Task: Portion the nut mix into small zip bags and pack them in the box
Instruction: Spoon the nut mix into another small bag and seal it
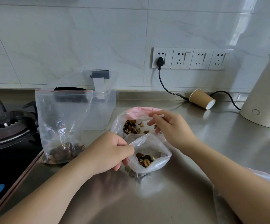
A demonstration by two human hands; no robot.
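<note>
The small zip bag (153,156), part-filled with nut mix, stands open on the steel counter (187,183), its rim pinched by the left hand (108,152), while the right hand (168,125) grips what seems a spoon handle (153,117) over the pink bowl (137,112) just behind.

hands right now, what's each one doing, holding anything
Left hand: pinches the rim of the small zip bag, holding it open.
Right hand: holds a pale spoon handle over the pink bowl.

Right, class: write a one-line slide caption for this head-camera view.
Left hand pinches a small zip bag open while right hand holds a white spoon handle over the nut mix.
</note>
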